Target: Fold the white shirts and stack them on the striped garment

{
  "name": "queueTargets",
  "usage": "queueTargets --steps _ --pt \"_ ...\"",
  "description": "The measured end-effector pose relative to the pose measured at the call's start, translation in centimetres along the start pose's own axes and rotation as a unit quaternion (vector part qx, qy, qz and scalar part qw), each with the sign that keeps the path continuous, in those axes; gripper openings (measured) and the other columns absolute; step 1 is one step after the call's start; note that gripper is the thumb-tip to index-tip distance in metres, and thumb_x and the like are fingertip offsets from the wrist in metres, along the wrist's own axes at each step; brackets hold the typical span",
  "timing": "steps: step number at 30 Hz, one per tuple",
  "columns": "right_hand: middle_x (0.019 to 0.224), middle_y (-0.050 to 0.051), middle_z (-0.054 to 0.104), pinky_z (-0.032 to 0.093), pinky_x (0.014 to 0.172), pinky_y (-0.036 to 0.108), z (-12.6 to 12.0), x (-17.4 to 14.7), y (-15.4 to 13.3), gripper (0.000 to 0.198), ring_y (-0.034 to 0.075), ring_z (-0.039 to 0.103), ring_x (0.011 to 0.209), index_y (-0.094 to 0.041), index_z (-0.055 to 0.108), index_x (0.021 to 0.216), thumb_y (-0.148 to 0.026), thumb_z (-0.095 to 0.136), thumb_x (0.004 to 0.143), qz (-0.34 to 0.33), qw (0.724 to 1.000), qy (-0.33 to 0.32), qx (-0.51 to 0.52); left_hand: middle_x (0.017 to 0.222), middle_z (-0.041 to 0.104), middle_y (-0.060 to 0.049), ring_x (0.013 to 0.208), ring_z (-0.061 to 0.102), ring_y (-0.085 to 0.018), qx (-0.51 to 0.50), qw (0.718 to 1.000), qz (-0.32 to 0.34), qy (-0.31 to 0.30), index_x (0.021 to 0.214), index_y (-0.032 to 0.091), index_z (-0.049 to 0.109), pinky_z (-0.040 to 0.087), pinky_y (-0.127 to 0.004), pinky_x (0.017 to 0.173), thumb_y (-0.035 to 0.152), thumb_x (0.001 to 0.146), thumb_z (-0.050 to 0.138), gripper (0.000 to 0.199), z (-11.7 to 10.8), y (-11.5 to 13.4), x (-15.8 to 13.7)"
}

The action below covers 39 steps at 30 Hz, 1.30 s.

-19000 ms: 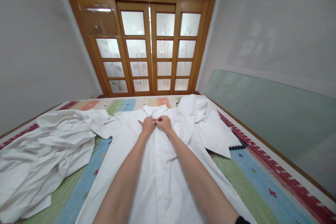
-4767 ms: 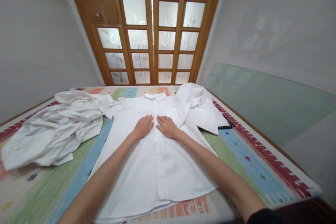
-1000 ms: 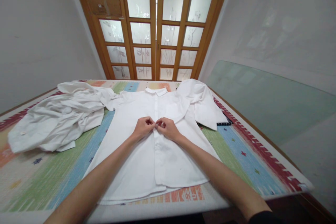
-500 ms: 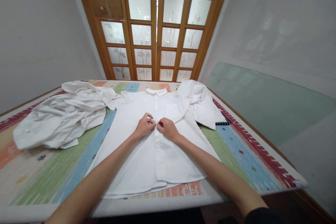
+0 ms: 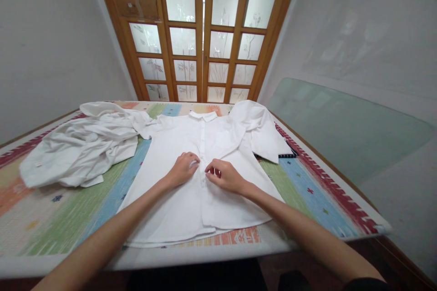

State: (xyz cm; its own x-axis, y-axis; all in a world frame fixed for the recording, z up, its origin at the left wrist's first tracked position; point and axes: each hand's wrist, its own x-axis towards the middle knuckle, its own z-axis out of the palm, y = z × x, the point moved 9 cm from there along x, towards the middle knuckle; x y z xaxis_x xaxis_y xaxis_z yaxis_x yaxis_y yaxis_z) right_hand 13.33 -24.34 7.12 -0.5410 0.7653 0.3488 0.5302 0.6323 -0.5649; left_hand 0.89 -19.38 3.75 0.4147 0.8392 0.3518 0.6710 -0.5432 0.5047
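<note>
Nearest us: a dark shape low in the frame, too dim to identify, and a black sleeve (image 5: 365, 283) on our right arm. Then the pale near edge of the striped cover (image 5: 102, 259), with green, blue and orange bands running away from us.

White shirt (image 5: 170, 209) lies flat on the cover, centred in front of us, hem toward us, collar (image 5: 203, 116) away. Orange patterning shows just past the hem. Both our forearms reach in over the shirt from either side.

Our right hand (image 5: 221, 175): fingers curled, thumb and index tips narrowly spaced, just right of the button strip (image 5: 204, 195). Our left hand (image 5: 184, 168): fingers bent in, tips at the left of the strip, slightly farther out. We can't tell if either one pinches fabric. Hands are near each other, tips apart.

Flanking the shirt: crumpled white cloth (image 5: 82, 145) on our left, reaching to the shirt's shoulder; more bunched white cloth (image 5: 259, 134) on our right, a dark item (image 5: 288, 156) with light marks peeking out below it.

Beyond on the right, a pale green panel (image 5: 341, 127) against the wall (image 5: 375, 45). Farthest: wooden doors (image 5: 184, 23) with frosted panes (image 5: 225, 7).
</note>
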Motion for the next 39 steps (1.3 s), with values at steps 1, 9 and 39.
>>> queueTargets --steps 1,9,39 --pt "0.075 0.001 0.063 0.041 0.067 0.022 0.4 -0.4 -0.9 0.008 0.011 0.054 0.064 -0.017 0.067 0.087 -0.020 0.061 0.083 -0.003 1.000 -0.025 -0.013 0.101 0.068 -0.007 0.097 0.059 -0.023 0.003 1.000 -0.001 -0.011 0.089 0.020 0.069 0.043 -0.040 0.093 0.022 0.083 0.054 0.017 0.0 0.3 -0.4" --pt "0.082 0.018 0.072 0.045 0.065 0.032 5.5 -2.4 -2.9 0.050 0.027 0.067 0.073 -0.010 0.072 0.084 -0.058 0.057 0.082 0.039 0.945 -0.220 -0.240 0.119 0.065 -0.009 0.114 0.056 -0.026 0.053 0.995 0.067 -0.056 0.104 0.025 0.071 0.043 -0.042 0.099 0.027 0.086 0.056 0.024 0.2 4.0 -3.7" --pt "0.051 0.000 0.057 0.029 0.052 0.024 3.8 -2.6 -2.4 0.017 0.012 0.048 0.052 -0.017 0.063 0.055 -0.026 0.062 0.069 0.094 0.960 -0.239 -0.113 0.071 0.062 -0.004 0.070 0.058 -0.020 0.106 0.987 -0.017 -0.118 0.072 0.021 0.057 0.040 -0.031 0.068 0.020 0.083 0.048 0.014 2.8 5.7 -5.2"
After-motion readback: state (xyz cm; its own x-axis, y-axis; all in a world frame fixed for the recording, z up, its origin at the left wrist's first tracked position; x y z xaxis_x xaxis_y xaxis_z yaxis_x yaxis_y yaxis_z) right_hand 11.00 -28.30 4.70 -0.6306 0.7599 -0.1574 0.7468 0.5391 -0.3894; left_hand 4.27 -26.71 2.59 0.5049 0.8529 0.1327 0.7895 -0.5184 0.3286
